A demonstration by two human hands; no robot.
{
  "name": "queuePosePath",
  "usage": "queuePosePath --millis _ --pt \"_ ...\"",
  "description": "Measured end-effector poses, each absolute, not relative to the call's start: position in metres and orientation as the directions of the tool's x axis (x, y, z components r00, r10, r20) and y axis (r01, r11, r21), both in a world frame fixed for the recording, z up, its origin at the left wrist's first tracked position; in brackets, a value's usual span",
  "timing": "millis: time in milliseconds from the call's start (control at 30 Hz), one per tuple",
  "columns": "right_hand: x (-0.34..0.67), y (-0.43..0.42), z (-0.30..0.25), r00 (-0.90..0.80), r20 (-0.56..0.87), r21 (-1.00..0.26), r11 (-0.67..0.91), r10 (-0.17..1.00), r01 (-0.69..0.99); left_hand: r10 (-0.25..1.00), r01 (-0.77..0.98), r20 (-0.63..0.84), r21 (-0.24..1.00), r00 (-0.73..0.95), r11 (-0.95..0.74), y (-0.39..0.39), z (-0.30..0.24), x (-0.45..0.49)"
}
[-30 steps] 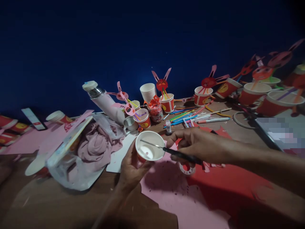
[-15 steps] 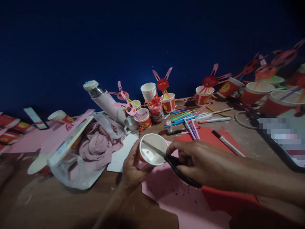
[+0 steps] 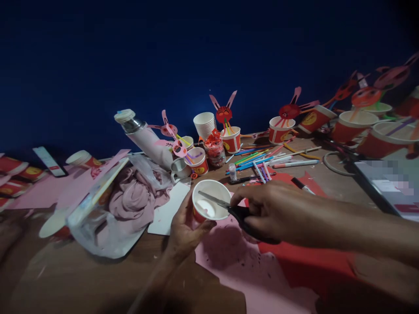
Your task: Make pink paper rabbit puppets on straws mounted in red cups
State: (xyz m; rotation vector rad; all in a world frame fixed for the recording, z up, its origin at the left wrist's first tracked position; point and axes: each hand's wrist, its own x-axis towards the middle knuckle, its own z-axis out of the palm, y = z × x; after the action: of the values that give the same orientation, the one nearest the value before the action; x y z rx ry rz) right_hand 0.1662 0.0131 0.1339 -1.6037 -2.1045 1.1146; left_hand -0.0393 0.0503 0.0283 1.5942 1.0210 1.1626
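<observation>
My left hand (image 3: 186, 229) is wrapped round a red paper cup (image 3: 214, 192) with a white inside, its mouth tilted up towards me. A small pale spot shows at the bottom of the cup. In my right hand (image 3: 262, 209) is a pair of black-handled scissors (image 3: 214, 199), its metal blades together and reaching over the cup's rim into the mouth. Whether the tip touches the inner wall I cannot tell. Under both hands lies a sheet of pink paper (image 3: 235, 266) with dark specks, and red paper (image 3: 310, 266) lies to its right.
Behind the cup stand a metal mug (image 3: 180, 170), a jar of red scraps (image 3: 214, 150) and a white thermos (image 3: 147, 141). Coloured sticks (image 3: 252, 159) lie beyond my right hand. A plastic bag with cloth (image 3: 131, 196) is at left, a tablet-like device (image 3: 386, 187) at right.
My right hand and the scissors have shifted slightly right, and the blade tip has moved with them inside the cup's mouth. The cup has turned a little in my left hand.
</observation>
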Motion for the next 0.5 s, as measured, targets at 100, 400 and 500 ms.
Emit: queuePosePath --millis 100,400,500 --pt "0.171 0.020 0.125 -0.429 -0.400 -0.908 -0.288 0.810 0.303 0.946 0.137 0.269 0.946 0.180 -0.294 0.049 0.031 -0.039" --pt "0.170 0.012 0.114 -0.452 -0.300 -0.928 -0.148 0.840 0.343 0.932 0.188 0.310 0.920 0.186 -0.344 0.049 0.031 -0.037" --pt "0.169 0.009 0.128 -0.434 -0.073 -0.551 0.326 0.898 0.768 0.921 0.111 0.323 0.929 0.217 -0.352 0.051 0.025 -0.036"
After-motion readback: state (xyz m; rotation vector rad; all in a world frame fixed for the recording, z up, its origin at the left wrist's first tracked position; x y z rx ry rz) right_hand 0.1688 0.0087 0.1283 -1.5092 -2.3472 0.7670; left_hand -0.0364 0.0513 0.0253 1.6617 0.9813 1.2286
